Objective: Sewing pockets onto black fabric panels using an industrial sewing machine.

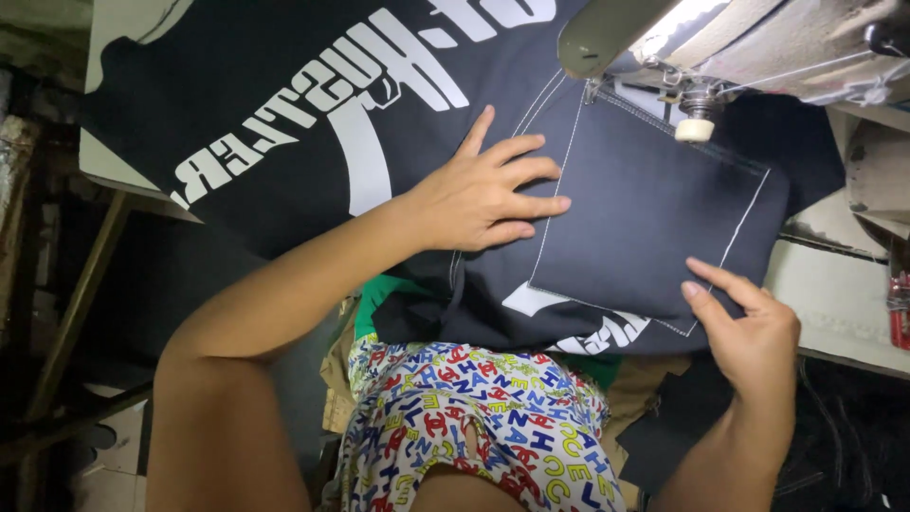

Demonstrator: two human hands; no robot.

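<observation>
Right hand (749,332) nearest, fingers loosely open, pinching down the pocket patch's (645,218) near corner. Left hand (488,194) lies flat and spread on the dark printed garment (284,104) at the patch's left edge, holding nothing. Farther off, the sewing machine's (739,43) foot sits at the top edge. If either hand eases off, I'd guess the seam wanders.

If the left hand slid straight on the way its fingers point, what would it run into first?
The left hand points right, across the dark fabric. It would first cross the white-stitched edge of the pocket patch, which its fingertips already touch. Beyond that, likely nothing before the patch's far edge.
</observation>
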